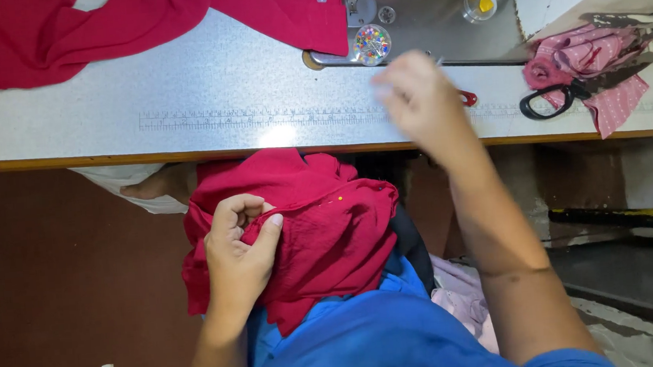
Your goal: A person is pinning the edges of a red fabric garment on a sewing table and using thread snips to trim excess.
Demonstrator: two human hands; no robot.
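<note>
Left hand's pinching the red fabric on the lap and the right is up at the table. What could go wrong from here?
1. The right hand is blurred near the round pin container; a quick reach could knock it or prick a finger.
2. Pins seem to sit in the red fabric close to the left hand, which might get pricked.
3. The black-handled scissors lie near the table edge and could be swept off.

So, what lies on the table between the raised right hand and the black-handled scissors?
In the head view, only a small red-handled tool lies there, close beside the right hand; the table is bare from there to the scissors.
</note>
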